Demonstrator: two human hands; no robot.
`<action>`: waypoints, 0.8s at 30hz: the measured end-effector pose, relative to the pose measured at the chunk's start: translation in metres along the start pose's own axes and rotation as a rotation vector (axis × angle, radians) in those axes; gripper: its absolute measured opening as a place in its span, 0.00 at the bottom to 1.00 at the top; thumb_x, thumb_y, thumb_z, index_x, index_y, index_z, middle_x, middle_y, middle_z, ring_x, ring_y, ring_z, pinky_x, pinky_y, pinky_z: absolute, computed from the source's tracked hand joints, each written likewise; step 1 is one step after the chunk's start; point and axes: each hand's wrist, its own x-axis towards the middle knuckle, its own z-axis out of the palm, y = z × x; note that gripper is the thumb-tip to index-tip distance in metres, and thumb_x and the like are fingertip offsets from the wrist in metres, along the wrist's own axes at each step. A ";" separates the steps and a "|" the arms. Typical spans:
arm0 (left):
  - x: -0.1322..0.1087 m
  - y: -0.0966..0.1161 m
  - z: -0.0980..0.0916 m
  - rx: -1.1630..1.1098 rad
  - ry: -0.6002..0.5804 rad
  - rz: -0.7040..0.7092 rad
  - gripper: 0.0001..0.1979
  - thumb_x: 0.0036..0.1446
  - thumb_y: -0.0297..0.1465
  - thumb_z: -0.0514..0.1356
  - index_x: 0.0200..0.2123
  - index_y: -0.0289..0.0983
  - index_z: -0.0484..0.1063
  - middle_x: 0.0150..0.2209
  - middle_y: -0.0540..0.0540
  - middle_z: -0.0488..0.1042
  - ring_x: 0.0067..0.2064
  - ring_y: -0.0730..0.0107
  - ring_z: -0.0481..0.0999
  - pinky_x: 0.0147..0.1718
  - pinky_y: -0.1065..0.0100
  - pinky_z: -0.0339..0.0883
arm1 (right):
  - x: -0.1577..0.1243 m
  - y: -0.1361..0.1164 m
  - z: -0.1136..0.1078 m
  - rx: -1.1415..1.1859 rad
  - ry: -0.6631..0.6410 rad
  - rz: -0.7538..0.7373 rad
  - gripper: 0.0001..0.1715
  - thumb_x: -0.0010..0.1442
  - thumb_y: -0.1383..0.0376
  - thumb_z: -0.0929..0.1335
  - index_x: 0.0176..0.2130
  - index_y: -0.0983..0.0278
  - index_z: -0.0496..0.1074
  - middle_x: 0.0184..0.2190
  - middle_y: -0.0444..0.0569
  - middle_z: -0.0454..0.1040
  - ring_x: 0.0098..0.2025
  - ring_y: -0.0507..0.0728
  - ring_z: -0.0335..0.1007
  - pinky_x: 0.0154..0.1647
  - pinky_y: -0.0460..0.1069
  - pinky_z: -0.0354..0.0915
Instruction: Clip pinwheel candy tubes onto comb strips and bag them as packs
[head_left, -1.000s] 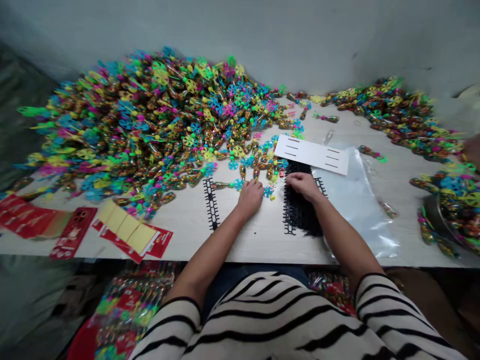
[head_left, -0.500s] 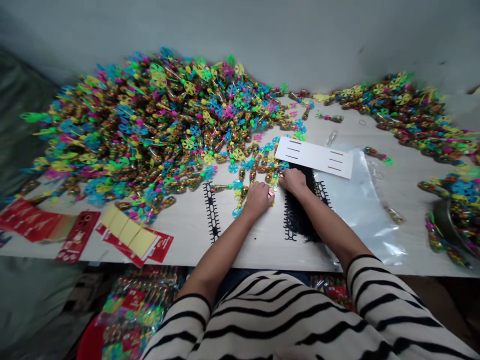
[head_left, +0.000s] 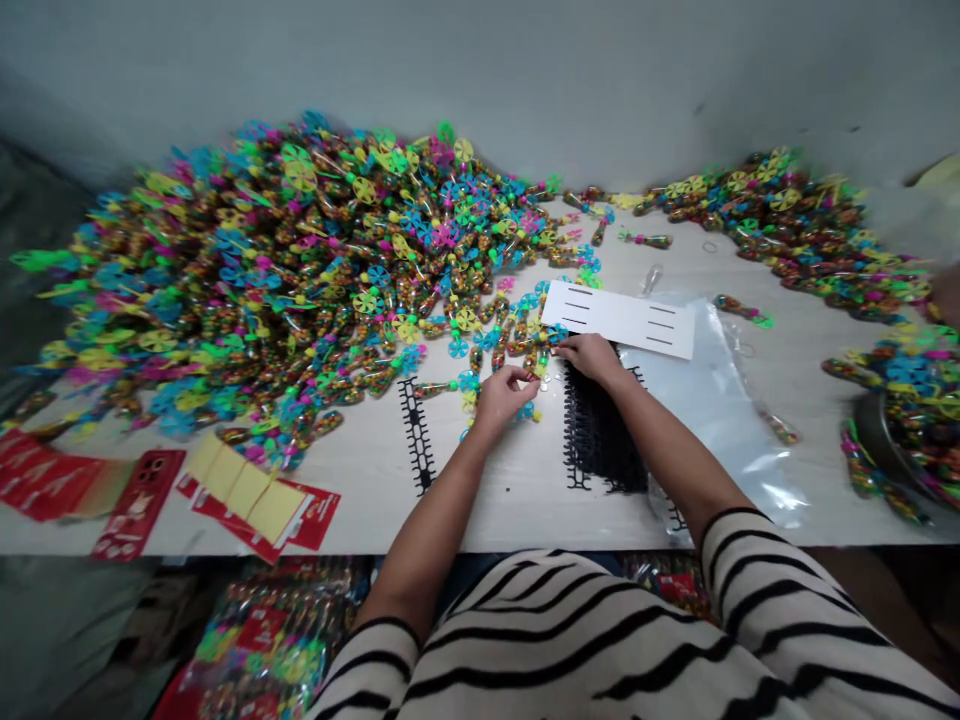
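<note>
Left hand [head_left: 499, 395]: fingers in a narrow pinch at candy tubes [head_left: 517, 345], hold unclear | right hand [head_left: 591, 358]: loosely open, beside white card [head_left: 622, 318], over black combs [head_left: 600, 430], stacked within reach

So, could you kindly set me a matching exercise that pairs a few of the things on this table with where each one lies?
Things:
1. White card with black dashes
2. Stack of black toothed strips
3. Single black toothed strip
4. Red printed cards

Places:
A. Alone, to the left of the left hand
B. Along the front left edge of the table
C. Toward the person from the right hand
D. Beyond the right hand, overlapping a clear plastic bag

Right pairs: 1-D, 2-C, 3-A, 4-B.
</note>
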 end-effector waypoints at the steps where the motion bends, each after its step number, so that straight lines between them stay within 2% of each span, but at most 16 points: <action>1: -0.001 -0.001 -0.002 -0.133 -0.007 -0.068 0.11 0.45 0.36 0.65 0.30 0.34 0.74 0.26 0.49 0.73 0.27 0.72 0.70 0.30 0.70 0.63 | 0.004 -0.007 0.003 -0.126 0.014 -0.005 0.14 0.61 0.62 0.65 0.41 0.64 0.78 0.41 0.56 0.78 0.45 0.61 0.73 0.45 0.51 0.65; 3: -0.003 -0.003 -0.005 -0.328 -0.017 -0.149 0.14 0.42 0.37 0.67 0.29 0.33 0.73 0.26 0.49 0.74 0.26 0.74 0.70 0.29 0.71 0.63 | 0.010 -0.017 0.006 -0.225 -0.002 0.004 0.15 0.61 0.65 0.64 0.43 0.67 0.77 0.44 0.63 0.77 0.48 0.64 0.72 0.49 0.55 0.64; 5: -0.006 -0.005 -0.007 -0.410 -0.021 -0.174 0.15 0.39 0.37 0.68 0.28 0.33 0.72 0.26 0.49 0.74 0.27 0.75 0.70 0.29 0.72 0.63 | 0.012 -0.021 0.005 -0.203 -0.005 0.010 0.15 0.61 0.65 0.64 0.41 0.70 0.77 0.43 0.67 0.76 0.48 0.66 0.73 0.49 0.55 0.64; 7: -0.009 -0.005 -0.007 -0.408 -0.018 -0.164 0.15 0.38 0.36 0.68 0.28 0.33 0.72 0.26 0.49 0.74 0.26 0.76 0.70 0.29 0.73 0.64 | 0.010 -0.019 0.000 -0.174 0.018 -0.006 0.13 0.60 0.65 0.65 0.40 0.69 0.77 0.40 0.61 0.77 0.45 0.62 0.73 0.47 0.52 0.65; 8: -0.010 -0.004 -0.007 -0.382 -0.010 -0.144 0.14 0.39 0.36 0.68 0.28 0.33 0.72 0.25 0.49 0.74 0.26 0.76 0.70 0.28 0.73 0.63 | 0.006 -0.017 -0.003 -0.077 0.014 -0.013 0.13 0.60 0.64 0.65 0.39 0.67 0.76 0.37 0.57 0.78 0.41 0.58 0.73 0.42 0.49 0.65; 10: -0.013 0.002 -0.006 -0.272 0.019 -0.057 0.13 0.43 0.36 0.66 0.30 0.34 0.73 0.25 0.50 0.73 0.24 0.77 0.67 0.26 0.73 0.61 | -0.008 -0.014 -0.005 0.374 -0.074 0.015 0.12 0.57 0.60 0.66 0.37 0.66 0.74 0.29 0.48 0.75 0.29 0.52 0.69 0.29 0.43 0.62; 12: -0.015 0.012 -0.004 -0.108 0.043 0.108 0.11 0.47 0.36 0.64 0.33 0.35 0.74 0.26 0.50 0.73 0.24 0.77 0.65 0.25 0.73 0.60 | -0.029 -0.012 -0.002 0.921 -0.197 0.068 0.13 0.53 0.58 0.66 0.35 0.65 0.71 0.24 0.43 0.70 0.20 0.48 0.59 0.18 0.41 0.52; 14: -0.016 0.026 0.001 0.049 0.017 0.319 0.09 0.50 0.35 0.63 0.34 0.37 0.74 0.29 0.49 0.74 0.28 0.74 0.67 0.29 0.71 0.63 | -0.051 -0.013 0.005 1.290 -0.284 0.119 0.15 0.50 0.58 0.66 0.36 0.65 0.68 0.24 0.42 0.69 0.18 0.47 0.56 0.14 0.41 0.47; 16: -0.018 0.040 0.010 0.169 -0.073 0.513 0.08 0.51 0.33 0.62 0.35 0.38 0.74 0.34 0.46 0.76 0.36 0.68 0.71 0.37 0.66 0.67 | -0.069 -0.014 0.014 1.623 -0.346 0.151 0.16 0.49 0.59 0.66 0.38 0.64 0.67 0.26 0.43 0.70 0.19 0.47 0.59 0.15 0.41 0.49; 18: -0.020 0.052 0.021 0.253 -0.159 0.624 0.07 0.53 0.32 0.62 0.36 0.38 0.75 0.40 0.44 0.76 0.43 0.63 0.72 0.44 0.61 0.67 | -0.084 -0.013 0.019 1.908 -0.364 0.208 0.13 0.52 0.58 0.65 0.36 0.63 0.66 0.25 0.43 0.69 0.20 0.48 0.61 0.15 0.40 0.50; 19: -0.022 0.057 0.026 0.289 -0.187 0.649 0.07 0.53 0.32 0.61 0.37 0.39 0.75 0.42 0.43 0.76 0.45 0.61 0.72 0.46 0.59 0.67 | -0.090 -0.011 0.020 1.967 -0.350 0.254 0.12 0.55 0.57 0.64 0.34 0.63 0.65 0.23 0.42 0.67 0.19 0.48 0.60 0.14 0.40 0.48; 21: -0.024 0.065 0.037 0.330 -0.227 0.663 0.11 0.55 0.34 0.61 0.42 0.39 0.75 0.45 0.42 0.74 0.47 0.59 0.71 0.48 0.57 0.67 | -0.099 -0.004 0.019 1.935 -0.303 0.337 0.14 0.59 0.55 0.63 0.30 0.63 0.62 0.19 0.39 0.61 0.15 0.46 0.51 0.12 0.39 0.43; 24: -0.027 0.073 0.046 0.297 -0.257 0.670 0.18 0.58 0.37 0.59 0.51 0.40 0.71 0.49 0.40 0.72 0.51 0.58 0.71 0.52 0.56 0.67 | -0.109 0.014 0.003 1.556 -0.088 0.273 0.17 0.62 0.57 0.63 0.26 0.63 0.59 0.18 0.39 0.59 0.15 0.44 0.43 0.11 0.39 0.42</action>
